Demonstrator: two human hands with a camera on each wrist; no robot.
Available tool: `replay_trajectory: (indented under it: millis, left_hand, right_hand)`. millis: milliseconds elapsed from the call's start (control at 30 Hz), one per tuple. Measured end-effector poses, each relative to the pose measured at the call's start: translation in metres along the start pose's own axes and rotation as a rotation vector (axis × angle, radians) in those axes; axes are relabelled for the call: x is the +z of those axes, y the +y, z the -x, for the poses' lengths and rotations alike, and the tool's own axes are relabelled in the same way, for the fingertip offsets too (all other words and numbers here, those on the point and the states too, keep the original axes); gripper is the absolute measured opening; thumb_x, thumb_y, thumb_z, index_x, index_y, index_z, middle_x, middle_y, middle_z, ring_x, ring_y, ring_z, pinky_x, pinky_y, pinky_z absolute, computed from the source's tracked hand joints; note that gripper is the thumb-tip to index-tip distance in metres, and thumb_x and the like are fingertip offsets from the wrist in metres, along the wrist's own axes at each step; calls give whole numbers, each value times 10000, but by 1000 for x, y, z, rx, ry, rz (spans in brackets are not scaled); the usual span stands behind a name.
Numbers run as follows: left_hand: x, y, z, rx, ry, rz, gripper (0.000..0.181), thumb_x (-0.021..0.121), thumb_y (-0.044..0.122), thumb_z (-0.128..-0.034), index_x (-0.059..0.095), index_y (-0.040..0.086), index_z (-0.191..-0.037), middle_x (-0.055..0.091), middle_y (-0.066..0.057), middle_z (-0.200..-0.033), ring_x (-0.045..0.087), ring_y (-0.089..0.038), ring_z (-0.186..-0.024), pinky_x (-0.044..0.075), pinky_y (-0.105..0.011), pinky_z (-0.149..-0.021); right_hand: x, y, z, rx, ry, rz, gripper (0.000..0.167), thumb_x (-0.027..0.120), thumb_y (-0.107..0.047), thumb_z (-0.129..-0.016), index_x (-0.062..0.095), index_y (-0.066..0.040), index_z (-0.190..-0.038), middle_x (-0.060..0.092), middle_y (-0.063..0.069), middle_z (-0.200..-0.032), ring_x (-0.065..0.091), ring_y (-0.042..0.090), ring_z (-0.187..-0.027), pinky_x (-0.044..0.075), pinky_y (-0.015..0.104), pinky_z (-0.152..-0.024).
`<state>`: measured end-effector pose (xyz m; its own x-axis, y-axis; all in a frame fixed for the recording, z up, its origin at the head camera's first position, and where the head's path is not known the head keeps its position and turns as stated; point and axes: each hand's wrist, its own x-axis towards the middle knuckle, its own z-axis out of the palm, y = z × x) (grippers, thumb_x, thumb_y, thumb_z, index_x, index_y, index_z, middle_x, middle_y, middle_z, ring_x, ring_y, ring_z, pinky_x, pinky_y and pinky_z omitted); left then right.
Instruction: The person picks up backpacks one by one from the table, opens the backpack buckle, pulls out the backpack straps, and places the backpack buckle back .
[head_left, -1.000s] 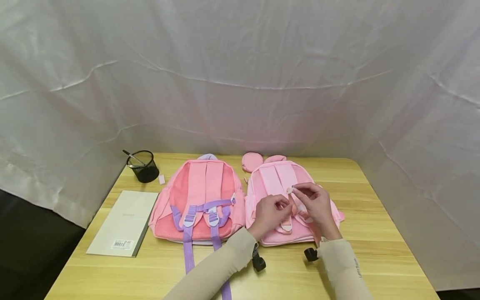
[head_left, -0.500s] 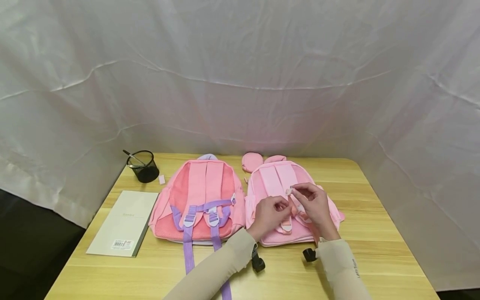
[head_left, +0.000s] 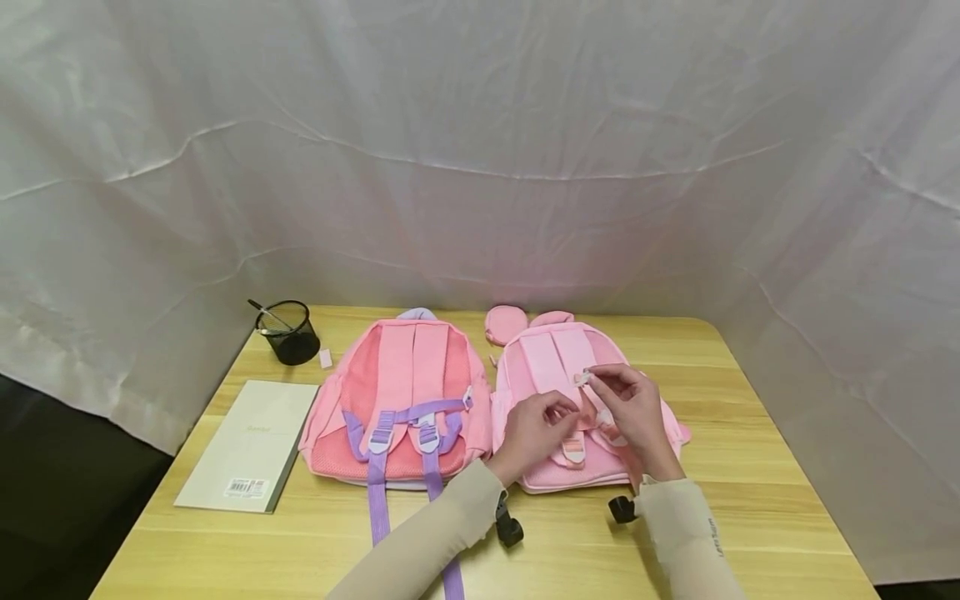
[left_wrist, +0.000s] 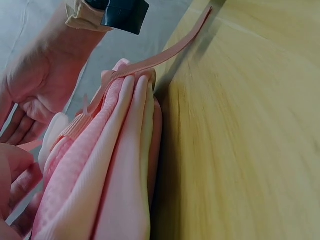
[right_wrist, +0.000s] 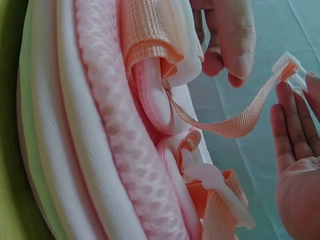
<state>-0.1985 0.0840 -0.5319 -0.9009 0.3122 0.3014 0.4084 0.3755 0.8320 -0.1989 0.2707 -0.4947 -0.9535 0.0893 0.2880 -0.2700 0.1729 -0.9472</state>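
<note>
A light pink backpack [head_left: 543, 362] lies straps up on the wooden table. My right hand [head_left: 632, 410] pinches a small white plastic buckle [head_left: 582, 378] between thumb and fingertips, raised above the bag. In the right wrist view a peach webbing strap [right_wrist: 235, 127] runs from that buckle down to the backpack. My left hand [head_left: 532, 429] hovers just left of the strap, fingers loosely bent; that same view shows nothing between its fingers. White strap adjusters [right_wrist: 212, 182] with peach webbing sit lower on the bag.
Left of it lies a coral pink backpack [head_left: 393, 358] with purple straps. A cream notebook [head_left: 251, 437], a black mesh pen cup [head_left: 294, 343] and a small pink block [head_left: 325, 358] are farther left. A round pink pouch [head_left: 506, 324] touches the far side of the light pink bag.
My left hand has shifted slightly left, away from the strap. My right hand still pinches the buckle in nearly the same place.
</note>
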Motion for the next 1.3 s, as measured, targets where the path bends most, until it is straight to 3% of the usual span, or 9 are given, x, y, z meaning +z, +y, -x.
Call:
replay_trajectory:
  millis: [200, 333, 767, 1300]
  left_hand:
    - [-5, -7, 2, 98, 52, -73, 110, 772, 193, -901, 769, 208, -1010, 723, 81, -864, 633, -98, -789, 449, -184, -747]
    - [-6, -13, 4, 125, 60, -113, 162, 779, 172, -880, 766, 190, -1040, 734, 55, -919, 630, -145, -819, 417, -212, -784]
    - [-13, -16, 9, 80, -24, -211, 276, 811, 207, -859, 734, 188, -1124, 708, 22, -999, 532, -88, -869, 412, -221, -786]
    - [-12, -21, 12, 72, -29, -210, 272, 805, 237, -870, 729, 182, -1125, 712, 31, -1045, 554, -98, -916, 436, -238, -827]
  right_hand:
    - [-3, -3, 0, 23, -2, -3, 293, 757, -128, -950, 703, 61, -1167, 752, -72, -1012, 702, 104, -922, 563, 176, -810]
    - [-7, -6, 0, 26, 7, -2, 305, 751, -130, -955, 694, 66, -1182, 749, -73, -1032, 698, 99, -937, 563, 169, -827]
    - [-28, -11, 1, 0, 69, -22, 312, 754, -91, -945, 686, 90, -1189, 754, -80, -1046, 693, 91, -941, 559, 164, -862]
    - [-60, -11, 7, 0, 70, 18, 304, 730, -1, -939, 671, 112, -1214, 765, -100, -1062, 699, 35, -940, 559, 146, -819]
